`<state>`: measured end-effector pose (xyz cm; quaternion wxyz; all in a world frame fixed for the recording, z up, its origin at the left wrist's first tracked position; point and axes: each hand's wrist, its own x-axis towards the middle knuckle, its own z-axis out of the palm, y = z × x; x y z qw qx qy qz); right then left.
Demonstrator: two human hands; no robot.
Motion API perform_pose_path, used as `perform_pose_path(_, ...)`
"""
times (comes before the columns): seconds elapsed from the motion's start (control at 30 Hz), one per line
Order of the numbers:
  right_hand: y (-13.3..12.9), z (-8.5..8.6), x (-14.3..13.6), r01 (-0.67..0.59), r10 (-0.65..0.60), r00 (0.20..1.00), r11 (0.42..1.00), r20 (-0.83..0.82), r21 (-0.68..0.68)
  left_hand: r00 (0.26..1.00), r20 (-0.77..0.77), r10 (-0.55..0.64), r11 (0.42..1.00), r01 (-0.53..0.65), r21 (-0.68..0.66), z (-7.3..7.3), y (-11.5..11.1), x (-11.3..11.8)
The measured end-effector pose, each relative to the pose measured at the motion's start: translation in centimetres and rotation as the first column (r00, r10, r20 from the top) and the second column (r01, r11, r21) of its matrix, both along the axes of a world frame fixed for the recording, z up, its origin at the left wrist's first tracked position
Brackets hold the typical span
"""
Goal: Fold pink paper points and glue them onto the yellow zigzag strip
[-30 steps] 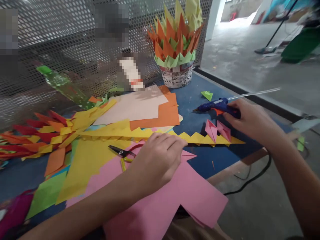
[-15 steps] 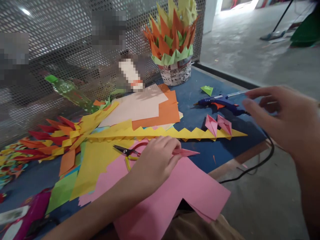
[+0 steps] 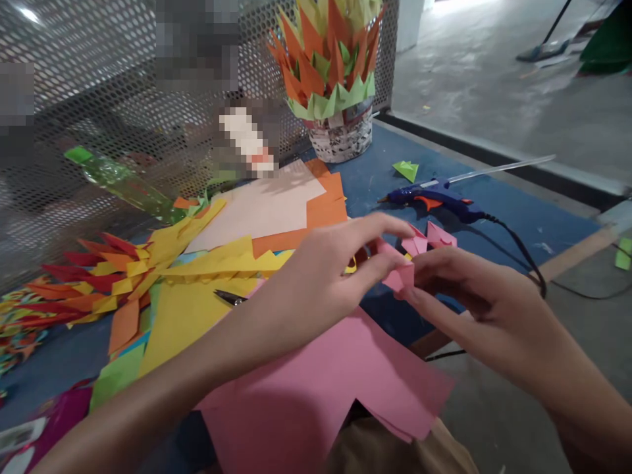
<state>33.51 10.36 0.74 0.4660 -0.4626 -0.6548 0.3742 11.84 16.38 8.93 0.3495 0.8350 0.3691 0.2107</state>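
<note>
Between my two hands is a small folded piece of pink paper. My left hand pinches its left side with thumb and index finger, and my right hand pinches it from the right. Just behind the fingertips, two folded pink paper petals rest on a zigzag-edged yellow paper strip, partly covered by my hands. Below lie sheets of pink paper. The scissors are mostly hidden under my left forearm, with the dark blade tips showing.
A blue glue gun with its cord lies at the right. Behind stands a basket with orange and yellow paper petals. A green bottle leans by the mesh panel. Red-orange paper strips lie at left, a purple item below.
My right hand has come in from beside the glue gun to the pink piece. My left hand has lifted it up and right, off the scissors. The view has shifted slightly.
</note>
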Motion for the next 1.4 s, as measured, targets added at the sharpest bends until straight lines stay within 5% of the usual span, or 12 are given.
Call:
perform_pose_path(0.2,0.9,-0.8,-0.6,0.173,-0.17,0.979,0.985,-0.113,0.022,0.973,0.21,0.092,0.97,-0.04,-0.24,-2.0,1.9,1.1)
perform_pose_path(0.3,0.1,-1.3,0.2,0.303,-0.356,0.919,0.913,0.17,0.274,0.972,0.211,0.099,0.959,-0.036,-0.281,-2.7,3.5,1.0)
perform_pose_path(0.43,-0.2,-2.0,1.3,0.107,-0.455,0.759,0.793,0.466,0.6,0.991,0.117,0.069,0.956,-0.032,-0.293,-3.9,5.5,1.1)
perform_pose_path(0.63,-0.2,-3.1,1.4,-0.118,-0.344,0.716,0.798,0.607,0.591,0.993,0.114,0.033,0.933,0.011,-0.361,-5.7,7.0,1.4)
perform_pose_path(1.4,-0.8,-4.1,1.5,-0.082,-0.314,0.747,0.832,0.587,0.549,0.995,-0.015,-0.094,0.962,0.087,-0.261,-6.0,7.4,1.4)
